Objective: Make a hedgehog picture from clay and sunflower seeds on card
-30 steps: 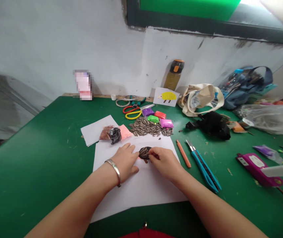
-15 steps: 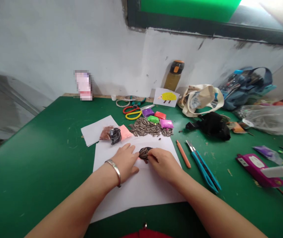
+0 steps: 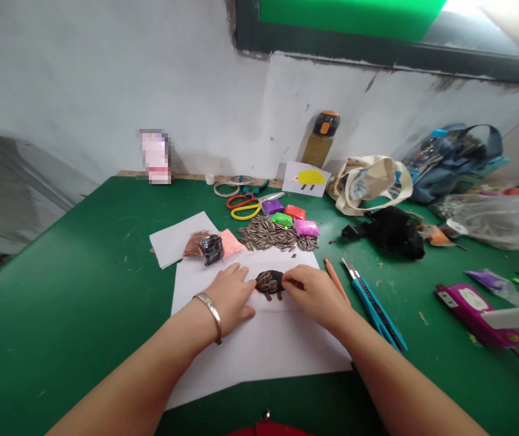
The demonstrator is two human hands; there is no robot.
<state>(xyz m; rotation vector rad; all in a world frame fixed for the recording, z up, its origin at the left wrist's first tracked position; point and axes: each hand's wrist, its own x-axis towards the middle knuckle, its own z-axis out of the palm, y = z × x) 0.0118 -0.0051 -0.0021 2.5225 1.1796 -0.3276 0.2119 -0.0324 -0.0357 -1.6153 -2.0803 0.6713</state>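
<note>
A small hedgehog figure (image 3: 269,282) of black clay lies on the white paper (image 3: 259,351), with striped sunflower seeds over its left part, two brown legs below and a bit of pink at its left end. My left hand (image 3: 229,298) rests flat on the paper with fingers spread, its fingertips at the figure's left end. At the right edge of the black clay is my right hand (image 3: 316,292), thumb and fingers pinched together; whatever is between them is hidden. Beyond the figure lies a pile of sunflower seeds (image 3: 263,235).
Wrapped clay packs, such as a green one (image 3: 281,219), sit by the seeds. Scissors (image 3: 246,211) lie behind. Right of the paper are an orange stick (image 3: 335,278) and a blue utility knife (image 3: 372,306). A hedgehog picture card (image 3: 307,178) leans by a bottle (image 3: 320,139).
My right hand has shifted right, from over the seeds to the figure's right edge, uncovering more black clay and both legs. My left hand has stayed in place.
</note>
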